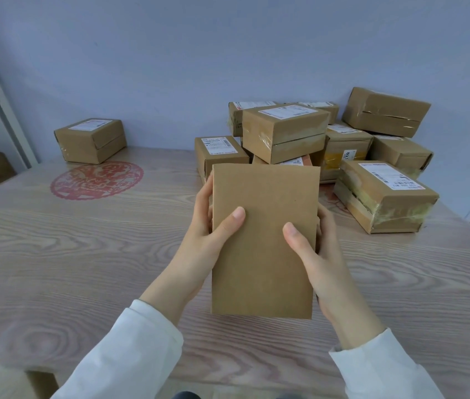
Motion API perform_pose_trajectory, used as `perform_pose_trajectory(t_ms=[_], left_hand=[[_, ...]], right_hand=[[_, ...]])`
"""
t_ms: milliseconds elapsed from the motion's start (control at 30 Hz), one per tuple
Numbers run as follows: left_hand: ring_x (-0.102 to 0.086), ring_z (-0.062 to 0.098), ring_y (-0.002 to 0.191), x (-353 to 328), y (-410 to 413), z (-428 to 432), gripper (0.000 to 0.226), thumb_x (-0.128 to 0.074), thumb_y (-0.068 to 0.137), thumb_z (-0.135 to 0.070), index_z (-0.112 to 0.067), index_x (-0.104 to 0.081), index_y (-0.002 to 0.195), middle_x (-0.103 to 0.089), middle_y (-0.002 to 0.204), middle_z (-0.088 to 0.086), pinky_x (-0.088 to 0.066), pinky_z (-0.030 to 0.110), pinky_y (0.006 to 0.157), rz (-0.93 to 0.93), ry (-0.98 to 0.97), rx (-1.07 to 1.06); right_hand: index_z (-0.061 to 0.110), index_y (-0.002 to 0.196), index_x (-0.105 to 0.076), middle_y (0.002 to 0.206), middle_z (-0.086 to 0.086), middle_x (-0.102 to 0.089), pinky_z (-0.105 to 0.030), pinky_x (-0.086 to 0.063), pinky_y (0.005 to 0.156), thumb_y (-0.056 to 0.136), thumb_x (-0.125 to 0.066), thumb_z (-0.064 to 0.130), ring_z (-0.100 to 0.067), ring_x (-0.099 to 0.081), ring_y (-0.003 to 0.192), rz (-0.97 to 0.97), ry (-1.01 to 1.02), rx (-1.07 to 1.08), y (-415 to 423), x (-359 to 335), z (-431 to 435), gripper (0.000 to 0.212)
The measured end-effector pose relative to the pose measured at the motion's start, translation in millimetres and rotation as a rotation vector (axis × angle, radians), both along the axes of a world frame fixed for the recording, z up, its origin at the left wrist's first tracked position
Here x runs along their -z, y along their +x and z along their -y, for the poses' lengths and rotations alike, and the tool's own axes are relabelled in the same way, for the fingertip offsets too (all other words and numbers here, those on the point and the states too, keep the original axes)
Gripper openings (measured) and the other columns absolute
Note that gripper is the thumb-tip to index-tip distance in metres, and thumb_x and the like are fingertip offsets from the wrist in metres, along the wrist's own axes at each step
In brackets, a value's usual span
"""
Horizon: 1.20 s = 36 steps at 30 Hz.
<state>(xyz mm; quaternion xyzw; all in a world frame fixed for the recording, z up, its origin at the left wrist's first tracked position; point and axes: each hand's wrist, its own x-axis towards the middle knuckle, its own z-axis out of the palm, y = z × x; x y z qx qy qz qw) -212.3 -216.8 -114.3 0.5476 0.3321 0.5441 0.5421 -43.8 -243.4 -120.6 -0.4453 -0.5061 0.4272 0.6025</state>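
Both hands hold a plain brown box (262, 240) above the desk (84, 254), its blank face turned up toward the camera. The left hand (208, 226) clasps the left edge, thumb flat on the face and fingers curled behind. The right hand (314, 254) clasps the right edge the same way. Just beyond lies a pile of taped parcels (329, 148) against the wall. 1 lone parcel (91, 141) sits well apart at the far left, near a red paper-cut (97, 180).
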Motion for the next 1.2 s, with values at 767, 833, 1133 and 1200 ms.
perform_pose_trajectory(t_ms=[767,833,1133,1200], left_hand=[[-0.054,-0.002,0.119,-17.0,6.1,5.4,0.071,-0.065,0.078,-0.034,-0.057,-0.025,0.132,-0.052,0.134,-0.019,-0.051,0.019,0.089,-0.129,0.091,0.039],[-0.053,0.006,0.123,-20.3,6.5,7.7,0.068,-0.064,0.081,-0.05,-0.053,-0.025,0.137,-0.052,0.137,-0.017,-0.053,0.024,0.09,-0.126,0.044,0.052],[-0.044,0.032,0.127,-28.5,5.7,5.9,0.095,-0.072,0.065,-0.063,-0.019,-0.041,0.144,-0.055,0.137,0.003,-0.04,0.052,0.099,-0.122,-0.065,0.041],[-0.052,0.012,0.126,-27.7,2.5,1.8,0.091,-0.068,0.066,-0.056,-0.024,-0.038,0.145,-0.057,0.135,-0.009,-0.039,0.039,0.108,-0.103,-0.047,0.071]], right_hand=[[0.051,0.12,-0.039,0.112,0.032,-0.053,-0.01,-0.051,0.077,0.063,-0.073,0.044,0.015,-0.057,0.096,0.0,0.174,0.082,7.8,-26.5,-1.9,0.067],[0.047,0.124,-0.037,0.105,0.038,-0.055,-0.007,-0.048,0.075,0.069,-0.079,0.044,0.018,-0.056,0.096,0.029,0.211,0.105,8.1,-24.3,-1.2,0.069],[0.022,0.145,-0.033,0.126,0.02,-0.056,-0.004,-0.044,0.079,0.048,-0.065,0.083,0.011,-0.055,0.108,0.151,0.247,0.068,9.3,-23.2,1.1,0.119],[0.023,0.146,-0.031,0.127,0.018,-0.057,-0.005,-0.044,0.082,0.052,-0.067,0.08,0.008,-0.055,0.112,0.155,0.229,0.023,9.3,-22.3,1.2,0.116]])
